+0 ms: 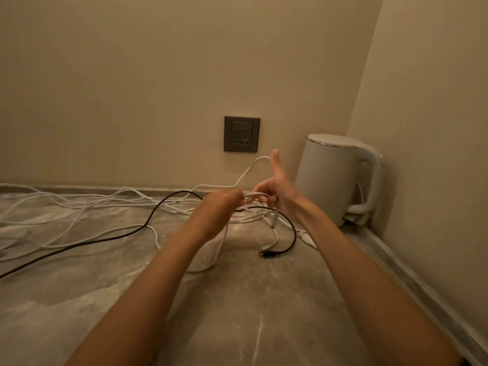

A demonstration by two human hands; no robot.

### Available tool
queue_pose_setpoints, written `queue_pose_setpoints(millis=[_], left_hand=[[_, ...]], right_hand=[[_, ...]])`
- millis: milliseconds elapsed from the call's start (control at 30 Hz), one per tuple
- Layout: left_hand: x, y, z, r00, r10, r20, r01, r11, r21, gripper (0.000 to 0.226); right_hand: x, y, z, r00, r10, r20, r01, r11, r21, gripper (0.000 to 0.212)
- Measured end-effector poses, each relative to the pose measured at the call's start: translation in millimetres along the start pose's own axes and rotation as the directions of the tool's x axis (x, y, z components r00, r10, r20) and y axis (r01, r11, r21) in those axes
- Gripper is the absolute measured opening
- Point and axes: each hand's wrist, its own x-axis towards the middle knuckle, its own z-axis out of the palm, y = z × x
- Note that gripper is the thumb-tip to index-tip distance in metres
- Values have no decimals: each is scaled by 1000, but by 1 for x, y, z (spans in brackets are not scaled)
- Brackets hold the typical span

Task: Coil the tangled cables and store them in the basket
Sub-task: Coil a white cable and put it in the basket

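White cable (254,194) in left hand (219,208), thumb-up right hand (280,190)

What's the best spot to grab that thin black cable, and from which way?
Pinch the thin black cable just behind its plug end, coming straight down from above. That end lies flat on the grey marble counter with nothing over it, so it should probably slide out easily.

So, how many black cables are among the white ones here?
1. The black cable runs from the left edge, passes behind the left hand and loops back to its plug. Others may hide under the white cables.
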Motion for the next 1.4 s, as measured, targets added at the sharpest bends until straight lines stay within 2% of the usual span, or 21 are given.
queue_pose_setpoints(millis=[33,133,267,333,433,500,600,700,767,800,867,1033,1100,1167,1267,1333,1400], left_hand=[[2,-2,-4,1000,-10,-4,10,1000,-24,13],[7,-5,-14,982,-151,-116,139,985,-103,23],[16,0,-25,905,-311,-290,226,930,-291,28],[19,0,-30,902,-340,-267,221,893,-391,26],[17,1,-32,939,-286,-190,191,895,-402,21],[15,-1,-30,959,-237,-157,175,927,-331,20],[15,-6,-23,966,-234,-110,204,951,-232,20],[13,-5,-13,971,-238,31,234,913,-333,24],[10,2,-8,936,-260,238,345,815,-465,33],[9,5,-5,900,-268,343,413,773,-482,33],[7,11,1,834,-253,491,488,753,-440,31],[3,18,-4,640,-127,758,496,822,-281,31],[5,22,-11,624,-97,775,456,851,-261,31],[8,24,-18,632,-79,771,411,878,-247,31],[13,22,-32,685,-77,725,349,907,-234,30],[15,18,-40,725,-94,682,333,915,-228,28],[16,14,-46,771,-111,627,324,916,-237,27]], right_hand=[[3,-3,-1,1000,9,7,-9,999,36,106],[8,-10,-5,997,42,60,-47,995,84,102],[11,-19,-6,972,66,224,-98,986,137,93],[9,-17,-4,930,48,363,-143,961,239,92],[10,-7,7,847,-9,532,-245,881,404,96],[13,-2,14,827,-38,561,-320,789,525,93],[14,-2,21,843,-73,532,-346,686,641,83],[12,-1,27,856,-138,498,-328,599,730,76],[13,0,26,881,-155,447,-304,537,787,75],[14,1,24,901,-153,406,-278,516,810,73],[16,3,17,939,-146,311,-204,491,847,70],[20,9,3,985,-153,75,-11,382,924,62],[21,12,2,989,-151,0,59,391,919,60],[21,15,4,988,-147,-43,105,449,888,59],[23,19,9,990,-141,-29,116,655,747,63],[23,20,12,991,-135,9,105,812,574,69],[25,20,16,992,-111,67,74,907,414,75]])
